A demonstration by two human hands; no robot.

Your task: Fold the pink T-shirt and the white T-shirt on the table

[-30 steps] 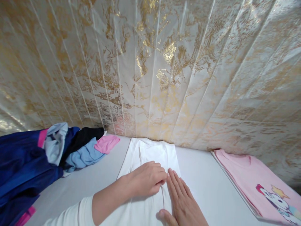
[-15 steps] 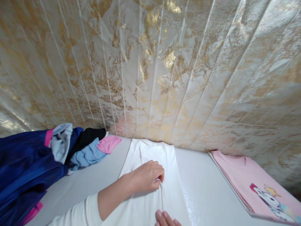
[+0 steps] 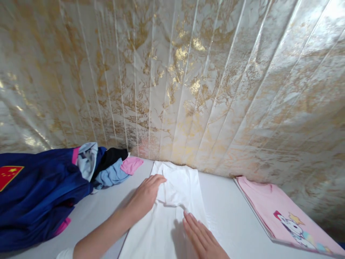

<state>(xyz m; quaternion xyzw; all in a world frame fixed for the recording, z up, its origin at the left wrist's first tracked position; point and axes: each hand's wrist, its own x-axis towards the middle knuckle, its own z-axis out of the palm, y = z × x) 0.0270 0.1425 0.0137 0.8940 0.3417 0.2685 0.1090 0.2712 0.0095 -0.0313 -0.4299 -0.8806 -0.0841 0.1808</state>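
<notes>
A white garment (image 3: 180, 185), partly folded into a long strip, lies in front of me, its near end running out of view at the bottom. Over its left edge is my left hand (image 3: 147, 192), fingers stretched out and the fingertips at a fold. My right hand (image 3: 202, 235) is flat with fingers together, above the garment's right side, and casts a shadow on the cloth. Neither hand grips anything. Whether the right palm touches the fabric I cannot tell.
On the left lies a heap of clothes: a navy garment (image 3: 45, 187) with a red flag patch, plus black, light blue (image 3: 111, 175) and pink pieces. A folded pink shirt (image 3: 269, 201) with a cartoon print rests at right. Gold-patterned padded covering (image 3: 172, 79) rises behind the white surface (image 3: 229, 212).
My left hand has let go of the cloth pinched near the middle and moved left to the garment's edge. My right hand has come further up into view.
</notes>
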